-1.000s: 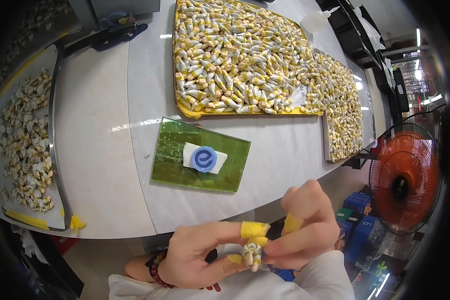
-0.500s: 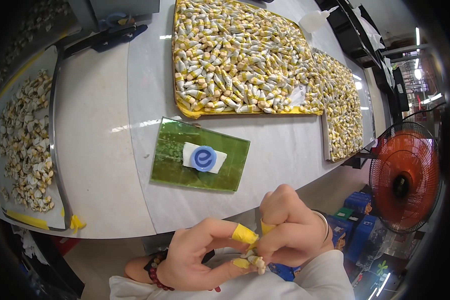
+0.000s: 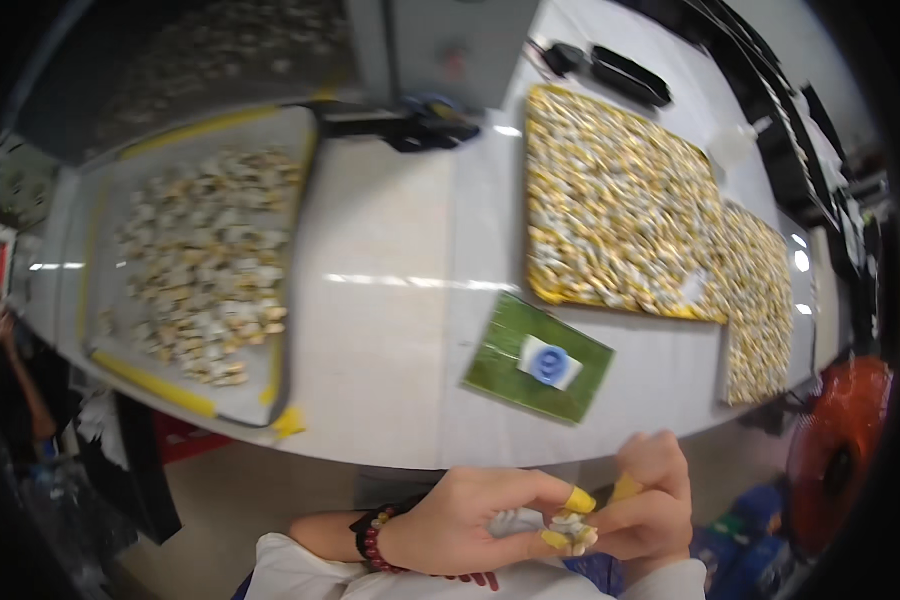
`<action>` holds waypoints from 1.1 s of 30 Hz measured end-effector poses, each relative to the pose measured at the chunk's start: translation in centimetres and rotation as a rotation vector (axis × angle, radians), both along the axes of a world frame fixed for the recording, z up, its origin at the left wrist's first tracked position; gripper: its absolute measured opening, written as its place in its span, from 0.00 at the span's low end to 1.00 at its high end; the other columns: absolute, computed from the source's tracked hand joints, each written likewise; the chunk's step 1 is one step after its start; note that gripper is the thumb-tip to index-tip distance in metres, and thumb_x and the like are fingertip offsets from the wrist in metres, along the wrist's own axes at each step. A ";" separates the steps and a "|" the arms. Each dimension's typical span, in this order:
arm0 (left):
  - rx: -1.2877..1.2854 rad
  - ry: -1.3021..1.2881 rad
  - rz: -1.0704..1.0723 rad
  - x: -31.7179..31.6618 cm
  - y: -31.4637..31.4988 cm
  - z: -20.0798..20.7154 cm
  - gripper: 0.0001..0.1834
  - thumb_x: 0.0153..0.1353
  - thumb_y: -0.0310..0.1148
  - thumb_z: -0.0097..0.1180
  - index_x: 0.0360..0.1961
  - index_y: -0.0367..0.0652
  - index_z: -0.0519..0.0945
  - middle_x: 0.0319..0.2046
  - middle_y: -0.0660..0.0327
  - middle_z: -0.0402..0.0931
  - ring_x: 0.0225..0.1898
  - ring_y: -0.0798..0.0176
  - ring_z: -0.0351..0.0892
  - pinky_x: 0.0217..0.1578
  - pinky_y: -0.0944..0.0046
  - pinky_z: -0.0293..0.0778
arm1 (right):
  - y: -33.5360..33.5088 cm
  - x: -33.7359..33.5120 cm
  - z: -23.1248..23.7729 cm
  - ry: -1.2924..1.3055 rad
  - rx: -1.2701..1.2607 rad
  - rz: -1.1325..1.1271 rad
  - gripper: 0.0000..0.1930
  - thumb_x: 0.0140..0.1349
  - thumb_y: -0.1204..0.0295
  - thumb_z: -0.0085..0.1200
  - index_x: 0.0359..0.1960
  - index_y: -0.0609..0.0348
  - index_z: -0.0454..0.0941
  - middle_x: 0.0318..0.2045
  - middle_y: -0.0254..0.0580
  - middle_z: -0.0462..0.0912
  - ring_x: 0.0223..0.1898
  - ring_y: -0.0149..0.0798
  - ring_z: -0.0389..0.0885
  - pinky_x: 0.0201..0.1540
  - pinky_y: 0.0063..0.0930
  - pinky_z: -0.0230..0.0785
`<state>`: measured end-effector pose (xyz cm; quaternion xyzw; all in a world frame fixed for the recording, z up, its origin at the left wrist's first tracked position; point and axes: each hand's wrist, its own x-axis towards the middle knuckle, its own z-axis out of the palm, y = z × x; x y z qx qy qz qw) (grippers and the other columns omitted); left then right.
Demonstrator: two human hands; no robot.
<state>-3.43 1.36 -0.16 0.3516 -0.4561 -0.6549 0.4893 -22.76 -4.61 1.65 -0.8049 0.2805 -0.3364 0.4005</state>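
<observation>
1. The left hand comes in from the lower edge with its wrist bent inward, a dark red bead bracelet round the wrist. Its fingers curl tightly, and the thumb and forefinger, capped with yellow rubber finger cots, pinch a small white and yellow part.
2. The right hand meets it from the right, fingers folded close, its yellow-capped fingertips touching the same small part, so both hands grip it together just below the near edge of the white worktable.
3. A flat green rectangular sheet with a white label bearing a round blue mark lies on the table just beyond the hands.
4. On the far right sits a yellow-rimmed tray heaped with white and yellow pieces, with a second such tray to its right.
5. At the left, a grey tray with yellow tape at its edges holds a looser scatter of similar pieces.
6. An orange fan stands at the near right.
</observation>
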 end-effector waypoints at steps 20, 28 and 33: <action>-0.299 -1.881 0.513 26.4 -20.3 3.6 0.16 0.56 0.35 0.53 0.46 0.43 0.77 0.41 0.50 0.77 0.43 0.48 0.76 0.46 0.54 0.71 | -1.8 -3.2 1.0 0.070 -0.146 -0.298 0.06 0.40 0.80 0.56 0.22 0.57 0.74 0.17 0.34 0.74 0.19 0.32 0.69 0.25 0.23 0.59; -0.452 -1.159 0.501 28.3 -17.3 4.0 0.16 0.63 0.31 0.50 0.51 0.39 0.71 0.41 0.66 0.73 0.41 0.72 0.70 0.42 0.71 0.67 | -5.3 -6.8 4.8 0.405 -0.437 -0.399 0.07 0.43 0.82 0.60 0.23 0.58 0.76 0.17 0.38 0.74 0.19 0.39 0.72 0.22 0.29 0.62; -0.289 -0.713 0.226 12.4 -7.1 9.4 0.18 0.62 0.43 0.49 0.40 0.36 0.73 0.31 0.62 0.72 0.25 0.72 0.68 0.31 0.71 0.68 | -11.7 -7.3 5.5 0.719 -0.521 -0.293 0.05 0.49 0.79 0.56 0.28 0.59 0.73 0.26 0.40 0.75 0.31 0.43 0.75 0.33 0.33 0.68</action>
